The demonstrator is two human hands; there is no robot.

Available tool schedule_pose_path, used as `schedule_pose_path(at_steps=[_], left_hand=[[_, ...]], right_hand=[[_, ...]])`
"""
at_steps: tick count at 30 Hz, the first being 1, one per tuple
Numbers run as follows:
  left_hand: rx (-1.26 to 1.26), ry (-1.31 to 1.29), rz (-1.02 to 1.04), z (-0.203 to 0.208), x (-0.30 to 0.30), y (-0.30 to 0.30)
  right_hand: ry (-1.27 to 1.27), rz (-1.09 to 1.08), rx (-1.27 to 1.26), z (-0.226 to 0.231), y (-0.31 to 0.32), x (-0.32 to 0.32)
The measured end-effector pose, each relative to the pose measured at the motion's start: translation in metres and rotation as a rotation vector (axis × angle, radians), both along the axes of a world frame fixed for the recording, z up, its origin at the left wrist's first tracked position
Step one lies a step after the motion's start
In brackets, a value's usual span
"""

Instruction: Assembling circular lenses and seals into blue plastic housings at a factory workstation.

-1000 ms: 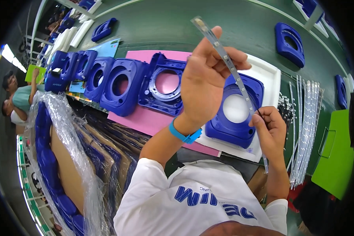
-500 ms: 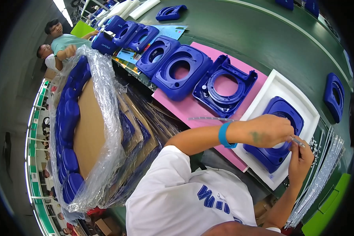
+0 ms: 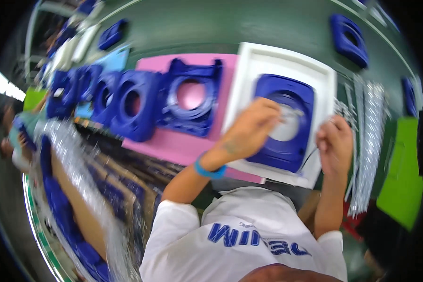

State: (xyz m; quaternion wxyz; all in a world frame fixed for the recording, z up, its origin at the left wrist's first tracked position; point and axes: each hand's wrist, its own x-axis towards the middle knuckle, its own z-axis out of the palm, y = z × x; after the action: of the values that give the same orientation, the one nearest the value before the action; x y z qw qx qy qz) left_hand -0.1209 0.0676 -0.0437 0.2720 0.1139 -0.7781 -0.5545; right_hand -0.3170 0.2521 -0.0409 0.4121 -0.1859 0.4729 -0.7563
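Note:
A blue plastic ring-shaped housing (image 3: 301, 136) lies in a white foam tray (image 3: 286, 52), its round opening showing white. My left hand (image 3: 254, 126), with a blue wristband, is above the left side of that opening, fingers curled together. Something small and pale seems to be at its fingertips, but blur hides its kind. Just off the tray's right edge is my right hand (image 3: 334, 141), fingers bent and closed. A thin dark strip (image 3: 309, 157) curves from it over the housing's lower right corner.
A pink mat (image 3: 192, 152) left of the tray carries an open blue housing (image 3: 189, 123). More blue housings (image 3: 134, 105) line up further left. To the right lie clear strips in a bundle (image 3: 367, 141) and a green bin (image 3: 399, 174). Plastic-wrapped stacked parts (image 3: 75, 160) stand at lower left.
My view has swung to the right. My hands were together over the housing's right side and have moved apart, the left over the opening. The pale strip trailing under my left forearm no longer shows.

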Motion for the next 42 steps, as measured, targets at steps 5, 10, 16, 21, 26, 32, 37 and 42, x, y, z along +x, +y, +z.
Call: schedule_pose_path(at_steps=[5, 10, 16, 21, 26, 32, 37, 42], left_hand=[[0.349, -0.122, -0.03, 0.022, 0.001, -0.004], [0.257, -0.199, -0.042, 0.026, -0.013, 0.006], [0.299, -0.132, -0.094, 0.02, -0.017, 0.012], [0.13, -0.279, 0.009, 0.02, -0.016, 0.009], [0.237, -0.146, -0.019, 0.014, -0.017, 0.019], [0.157, -0.056, 0.015, 0.013, -0.016, 0.017], [0.108, -0.084, 0.028, 0.016, -0.014, 0.015], [0.38, -0.152, -0.049, 0.024, -0.009, 0.007]], right_hand=[[0.162, 0.154, 0.22, 0.009, -0.019, 0.021], [0.23, 0.153, 0.208, 0.006, -0.019, 0.03], [0.196, 0.171, 0.174, 0.007, -0.019, 0.034], [0.365, 0.065, 0.157, 0.005, -0.016, 0.036], [0.494, 0.047, 0.165, 0.004, -0.021, 0.039], [0.785, -0.076, 0.186, 0.008, -0.024, 0.046], [0.953, -0.105, 0.142, 0.008, -0.028, 0.043], [0.753, 0.019, 0.232, 0.019, -0.022, 0.046]])
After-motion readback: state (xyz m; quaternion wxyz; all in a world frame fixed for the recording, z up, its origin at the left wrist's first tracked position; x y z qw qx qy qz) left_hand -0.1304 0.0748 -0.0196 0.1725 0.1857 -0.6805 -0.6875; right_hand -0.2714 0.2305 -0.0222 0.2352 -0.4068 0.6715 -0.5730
